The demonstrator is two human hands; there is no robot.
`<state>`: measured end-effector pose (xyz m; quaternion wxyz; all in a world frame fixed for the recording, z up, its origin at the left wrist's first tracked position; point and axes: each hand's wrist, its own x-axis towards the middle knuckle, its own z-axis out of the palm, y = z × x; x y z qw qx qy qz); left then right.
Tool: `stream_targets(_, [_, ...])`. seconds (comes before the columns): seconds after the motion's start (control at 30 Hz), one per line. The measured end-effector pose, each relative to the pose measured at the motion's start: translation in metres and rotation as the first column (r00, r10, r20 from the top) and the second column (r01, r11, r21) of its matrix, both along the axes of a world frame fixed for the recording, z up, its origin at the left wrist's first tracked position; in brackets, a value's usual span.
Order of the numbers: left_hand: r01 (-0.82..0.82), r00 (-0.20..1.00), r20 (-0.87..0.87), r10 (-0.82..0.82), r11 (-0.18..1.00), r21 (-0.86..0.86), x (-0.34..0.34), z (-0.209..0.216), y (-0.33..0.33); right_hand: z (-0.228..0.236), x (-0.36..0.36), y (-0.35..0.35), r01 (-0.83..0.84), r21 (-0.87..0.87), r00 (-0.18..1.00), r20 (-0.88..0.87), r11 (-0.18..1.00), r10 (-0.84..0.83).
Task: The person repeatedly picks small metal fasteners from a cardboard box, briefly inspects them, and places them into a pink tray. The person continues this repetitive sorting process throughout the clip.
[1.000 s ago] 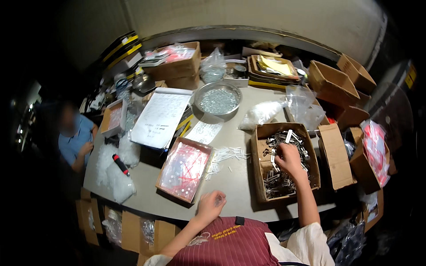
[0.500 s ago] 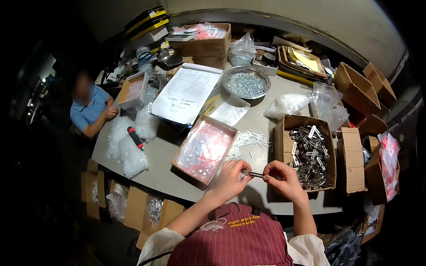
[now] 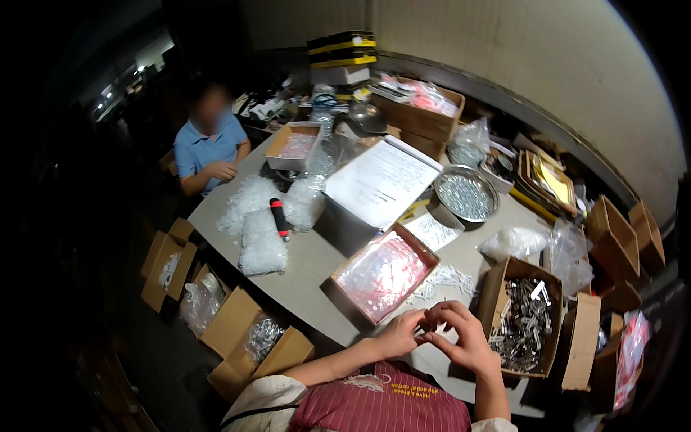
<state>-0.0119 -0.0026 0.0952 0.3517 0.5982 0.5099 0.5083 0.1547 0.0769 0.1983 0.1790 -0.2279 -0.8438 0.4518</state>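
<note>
My left hand (image 3: 398, 337) and my right hand (image 3: 466, 340) meet above the near table edge, fingertips pinched together. Between them is a small metal clip (image 3: 423, 330), mostly covered by the fingers. Right of my hands stands a cardboard box (image 3: 492, 301) of loose metal clips (image 3: 524, 317), dark and shiny. Just beyond my hands lie scattered white strips (image 3: 448, 279). To the left of these is a shallow box (image 3: 351, 303) holding pink and clear plastic pieces (image 3: 385, 272).
A steel bowl (image 3: 445, 207) of small shiny parts and a clipboard with paper (image 3: 381, 180) stand farther back. Bags of white pieces (image 3: 263, 248) and a red-black tool (image 3: 278, 219) lie left. Open cartons (image 3: 234, 324) stand below the left edge. A person in blue (image 3: 209, 147) sits across.
The view has swung left, so the table appears shifted right. My hands have drawn closer together; the clip, plainly visible between them before, is now mostly hidden by fingers.
</note>
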Motion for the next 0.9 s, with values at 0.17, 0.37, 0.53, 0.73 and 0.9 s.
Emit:
stream_targets(0.17, [0.176, 0.984, 0.058, -0.171, 0.979, -0.1, -0.012, -0.001, -0.018, -0.002, -0.006, 0.006, -0.341, 0.457, 0.94, 0.186, 0.822, 0.286])
stream_targets(0.37, [-0.113, 0.989, 0.096, 0.11, 0.993, 0.026, -0.022, -0.007, -0.033, -0.02, -0.012, -0.004, -0.044, 0.309, 0.998, -0.035, 0.95, 0.058])
stream_targets(0.53, [-0.253, 0.958, 0.131, 0.255, 0.967, -0.033, -0.03, 0.007, -0.044, -0.02, -0.015, -0.014, 0.025, 0.35, 0.999, -0.052, 0.936, -0.007])
stream_targets(0.73, [-0.32, 0.947, 0.037, 0.318, 0.944, 0.077, -0.029, 0.021, -0.055, -0.039, -0.019, -0.03, 0.073, 0.269, 0.989, -0.144, 0.96, -0.035])
stream_targets(0.9, [-0.311, 0.933, -0.127, 0.337, 0.932, 0.186, -0.033, 0.025, -0.07, -0.045, -0.034, -0.05, 0.057, 0.299, 0.992, -0.124, 0.953, -0.021])
